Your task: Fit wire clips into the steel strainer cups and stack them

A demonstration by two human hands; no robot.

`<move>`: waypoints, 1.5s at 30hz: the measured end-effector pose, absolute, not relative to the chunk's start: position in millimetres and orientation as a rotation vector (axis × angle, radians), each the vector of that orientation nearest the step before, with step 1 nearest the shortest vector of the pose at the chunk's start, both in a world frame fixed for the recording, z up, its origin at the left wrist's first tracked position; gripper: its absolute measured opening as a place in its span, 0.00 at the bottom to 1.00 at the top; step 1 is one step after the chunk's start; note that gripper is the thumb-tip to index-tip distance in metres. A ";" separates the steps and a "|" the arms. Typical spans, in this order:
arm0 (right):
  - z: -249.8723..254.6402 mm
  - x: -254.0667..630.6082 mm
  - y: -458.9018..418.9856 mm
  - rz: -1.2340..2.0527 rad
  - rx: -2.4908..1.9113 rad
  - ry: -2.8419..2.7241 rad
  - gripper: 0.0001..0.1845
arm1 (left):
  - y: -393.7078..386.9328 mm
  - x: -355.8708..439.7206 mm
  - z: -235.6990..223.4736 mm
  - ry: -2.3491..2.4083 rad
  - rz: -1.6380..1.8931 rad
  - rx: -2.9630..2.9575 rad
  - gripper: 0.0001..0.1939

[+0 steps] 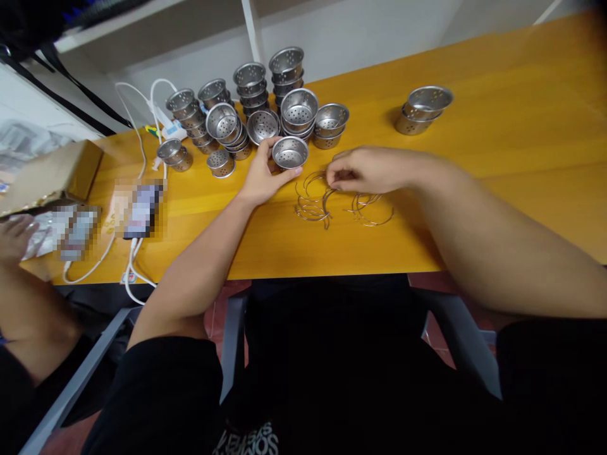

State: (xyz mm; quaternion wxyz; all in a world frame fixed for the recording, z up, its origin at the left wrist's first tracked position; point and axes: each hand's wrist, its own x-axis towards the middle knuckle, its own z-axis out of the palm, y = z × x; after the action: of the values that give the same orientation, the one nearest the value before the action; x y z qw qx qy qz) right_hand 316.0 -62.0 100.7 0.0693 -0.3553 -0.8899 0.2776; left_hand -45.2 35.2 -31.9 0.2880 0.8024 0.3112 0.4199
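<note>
In the head view my left hand (265, 174) is closed around a small perforated steel strainer basket (290, 153), its thumb along the near side and its fingers behind. The basket's open top faces up toward me. My right hand (358, 169) is curled with its fingertips together, just above a loose heap of thin curved metal wires (313, 205). Whatever its fingertips pinch is hidden. More curved wires (372, 212) lie on the table below that hand.
Stacks of steel strainer baskets (249, 91) stand behind my left hand, with two nested baskets (422, 110) at the right. A phone (143, 212) with white cables lies at the left, near a cardboard box (57, 174). Another person's hand (16, 237) is at the far left.
</note>
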 end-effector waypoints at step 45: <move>74.8 301.8 -42.1 0.923 -0.963 -1.741 0.27 | 26.1 -28.7 -25.2 0.619 1.334 2.243 0.63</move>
State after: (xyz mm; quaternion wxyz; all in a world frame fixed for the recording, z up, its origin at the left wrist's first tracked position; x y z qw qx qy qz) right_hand 301.8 -42.1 74.8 0.4567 -0.3906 -0.7062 0.3744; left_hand -28.7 26.1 -25.2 0.2279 0.8143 0.2247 0.4843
